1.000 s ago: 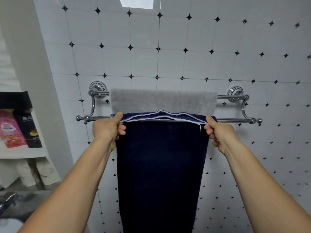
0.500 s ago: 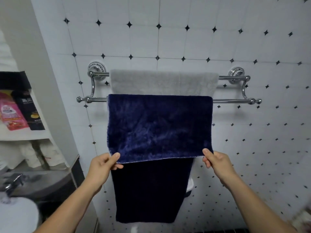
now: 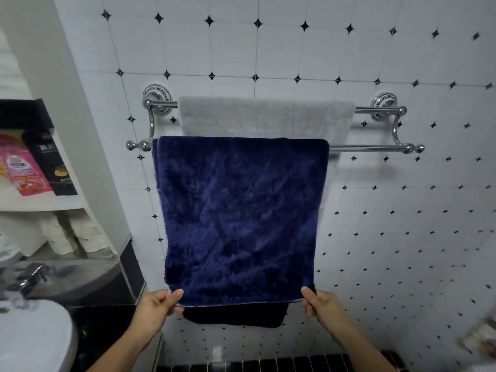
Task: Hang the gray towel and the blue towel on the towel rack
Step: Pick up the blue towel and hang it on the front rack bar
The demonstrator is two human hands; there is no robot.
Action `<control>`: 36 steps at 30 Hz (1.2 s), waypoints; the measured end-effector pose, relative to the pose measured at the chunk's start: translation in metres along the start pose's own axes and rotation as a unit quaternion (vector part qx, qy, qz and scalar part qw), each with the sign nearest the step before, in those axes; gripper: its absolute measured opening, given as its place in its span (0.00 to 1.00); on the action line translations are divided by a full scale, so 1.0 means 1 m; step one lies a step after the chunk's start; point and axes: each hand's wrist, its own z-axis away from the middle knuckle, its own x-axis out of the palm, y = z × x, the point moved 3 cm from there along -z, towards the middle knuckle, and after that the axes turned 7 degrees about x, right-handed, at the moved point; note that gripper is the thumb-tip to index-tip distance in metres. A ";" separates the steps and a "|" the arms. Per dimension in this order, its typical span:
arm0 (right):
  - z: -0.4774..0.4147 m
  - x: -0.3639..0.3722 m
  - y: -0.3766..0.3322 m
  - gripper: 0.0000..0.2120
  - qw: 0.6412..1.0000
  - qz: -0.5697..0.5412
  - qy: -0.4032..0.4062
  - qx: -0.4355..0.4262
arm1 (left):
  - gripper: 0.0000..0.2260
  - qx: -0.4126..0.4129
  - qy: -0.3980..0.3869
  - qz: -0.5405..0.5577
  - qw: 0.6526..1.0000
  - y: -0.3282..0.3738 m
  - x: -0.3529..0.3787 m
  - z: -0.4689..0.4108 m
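Observation:
A chrome double-bar towel rack (image 3: pixel 375 149) is fixed to the tiled wall. The gray towel (image 3: pixel 265 116) hangs over its rear upper bar. Over the front lower bar is draped the blue towel (image 3: pixel 241 218), its front half reaching far down and its back half showing just below as a dark strip. My left hand (image 3: pixel 158 307) pinches the front half's lower left corner. My right hand (image 3: pixel 322 304) pinches the lower right corner.
At the left stand shelves with a pink packet (image 3: pixel 24 167) and a black box (image 3: pixel 53 162). Below them are a white basin (image 3: pixel 32 336) and a chrome tap (image 3: pixel 29 277). Black tiles (image 3: pixel 268 366) run along the bottom of the wall.
Both hands have drawn the front edge of the blue towel from the bar down to near the back half's bottom edge. The camera has tilted downward.

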 end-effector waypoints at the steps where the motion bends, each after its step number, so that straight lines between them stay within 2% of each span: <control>1: 0.000 0.002 0.000 0.22 1.000 0.004 -0.013 0.010 | 0.19 -0.002 -0.001 0.003 1.000 0.001 -0.003 0.000; 5: -0.006 -0.010 -0.027 0.29 0.992 0.115 -0.050 0.005 | 0.18 0.010 0.004 0.007 1.000 0.018 -0.014 -0.007; 7: -0.012 -0.027 -0.057 0.35 0.983 0.180 0.007 -0.016 | 0.12 0.016 0.013 0.042 0.999 0.041 -0.019 -0.014; 8: -0.014 -0.036 -0.077 0.37 0.983 0.173 0.041 -0.037 | 0.16 0.031 0.017 0.058 0.998 0.059 -0.022 -0.019; 10: -0.015 -0.048 -0.130 0.36 0.989 0.077 0.069 -0.107 | 0.25 0.073 0.029 0.084 0.993 0.102 -0.029 -0.030; 12: -0.012 -0.056 -0.186 0.28 0.981 -0.028 0.070 -0.179 | 0.26 0.118 0.032 0.114 0.986 0.154 -0.033 -0.041; 14: -0.010 -0.060 -0.232 0.20 0.968 -0.089 0.082 -0.220 | 0.20 0.163 0.027 0.142 0.976 0.203 -0.034 -0.049; 17: -0.013 -0.064 -0.270 0.15 0.955 -0.146 0.109 -0.233 | 0.15 0.206 0.063 0.183 0.959 0.255 -0.038 -0.055; 19: -0.015 -0.065 -0.276 0.14 0.953 -0.180 0.093 -0.223 | 0.12 0.217 0.097 0.194 0.952 0.272 -0.042 -0.058; 23: -0.018 -0.070 -0.266 0.06 0.954 -0.192 0.062 -0.222 | 0.04 0.228 0.114 0.182 0.950 0.278 -0.047 -0.062; 26: -0.021 -0.074 -0.259 0.04 0.950 -0.195 0.078 -0.232 | 0.03 0.218 0.109 0.186 0.952 0.272 -0.048 -0.063; 29: -0.018 -0.075 -0.263 0.10 0.942 -0.216 0.080 -0.243 | 0.04 0.213 0.106 0.183 0.954 0.272 -0.046 -0.066; 36: -0.014 -0.072 -0.248 0.06 0.950 -0.210 0.023 -0.230 | 0.03 0.219 0.091 0.170 0.957 0.252 -0.048 -0.067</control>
